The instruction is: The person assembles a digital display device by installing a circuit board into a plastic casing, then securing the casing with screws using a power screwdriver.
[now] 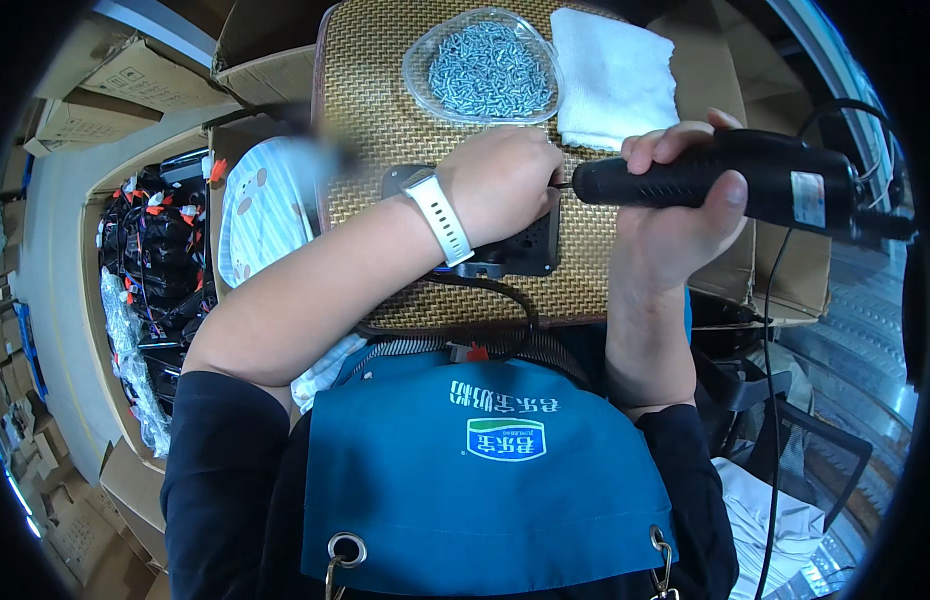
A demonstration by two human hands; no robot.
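Note:
My right hand is wrapped round a black electric screwdriver, held almost level with its bit pointing left. My left hand, with a white watch band at the wrist, is closed at the tip of that bit. What its fingers pinch, if anything, is hidden from this side. Beneath the left hand lies a flat black device, partly covered, with a black cable running from its near side. Small screws fill a clear plastic tray just beyond the left hand.
A folded white cloth lies right of the tray on the woven-topped work surface. At left stands a cardboard box of black parts with orange-red connectors. The screwdriver's cord hangs at right, near a mesh chair.

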